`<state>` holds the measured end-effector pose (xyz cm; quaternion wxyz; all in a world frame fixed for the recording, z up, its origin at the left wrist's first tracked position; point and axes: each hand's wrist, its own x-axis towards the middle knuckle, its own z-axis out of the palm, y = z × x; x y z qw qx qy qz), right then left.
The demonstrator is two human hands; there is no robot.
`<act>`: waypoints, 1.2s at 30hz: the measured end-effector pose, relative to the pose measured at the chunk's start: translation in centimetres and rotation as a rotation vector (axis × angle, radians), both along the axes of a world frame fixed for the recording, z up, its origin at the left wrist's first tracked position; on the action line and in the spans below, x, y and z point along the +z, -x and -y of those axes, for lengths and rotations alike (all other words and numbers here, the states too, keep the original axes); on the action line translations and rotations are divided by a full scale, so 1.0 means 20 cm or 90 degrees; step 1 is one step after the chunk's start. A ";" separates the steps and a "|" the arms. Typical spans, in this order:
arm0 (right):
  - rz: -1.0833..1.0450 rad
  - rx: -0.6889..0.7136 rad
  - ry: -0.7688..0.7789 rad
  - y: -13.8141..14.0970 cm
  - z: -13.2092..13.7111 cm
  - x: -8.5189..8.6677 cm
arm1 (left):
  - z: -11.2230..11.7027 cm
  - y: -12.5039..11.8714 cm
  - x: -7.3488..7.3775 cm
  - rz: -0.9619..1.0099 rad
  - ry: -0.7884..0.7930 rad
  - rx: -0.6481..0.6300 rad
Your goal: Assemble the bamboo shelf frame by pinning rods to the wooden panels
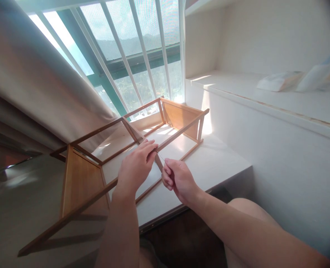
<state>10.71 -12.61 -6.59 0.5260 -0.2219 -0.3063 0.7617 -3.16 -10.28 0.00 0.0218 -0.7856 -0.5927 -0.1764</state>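
Note:
A wooden shelf frame (181, 131) with two solid end panels lies on its side on a white ledge. My left hand (138, 163) rests over its near rail at the middle joint, fingers bent round the wood. In my right hand (178, 178), closed in a fist, is a thin metal shaft like a hex key (160, 155). Its tip meets the rail at the joint, close to my left fingertips; the end inside my fist is hidden. A middle crosspiece (131, 130) runs from the far rail to under my left hand.
A barred window (142, 48) stands behind the frame, with a curtain (42, 74) on the left. At right is a white raised shelf (237, 83) holding blurred packets (282, 81). The white ledge (223, 160) ends at a front edge above my legs.

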 end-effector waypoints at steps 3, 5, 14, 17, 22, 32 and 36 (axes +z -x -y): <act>0.083 -0.018 -0.045 0.00 0.00 -0.01 | 0.00 0.00 0.00 -0.003 -0.006 -0.001; 0.163 -0.036 -0.092 -0.01 -0.02 -0.01 | 0.00 0.00 -0.01 -0.007 -0.008 -0.001; 0.489 -0.077 -0.276 -0.09 -0.07 0.02 | 0.00 0.00 0.00 -0.016 -0.004 0.008; 0.649 -0.142 -0.397 -0.13 -0.09 0.03 | 0.00 0.00 0.00 -0.013 0.002 0.007; 0.834 -0.183 -0.481 -0.18 -0.12 0.06 | 0.00 0.00 0.00 -0.011 -0.004 0.004; 0.958 -0.145 -0.528 -0.18 -0.12 0.08 | 0.00 0.00 0.00 -0.005 -0.007 0.003; 0.980 -0.131 -0.522 -0.19 -0.12 0.10 | 0.00 0.00 0.00 -0.012 -0.008 0.004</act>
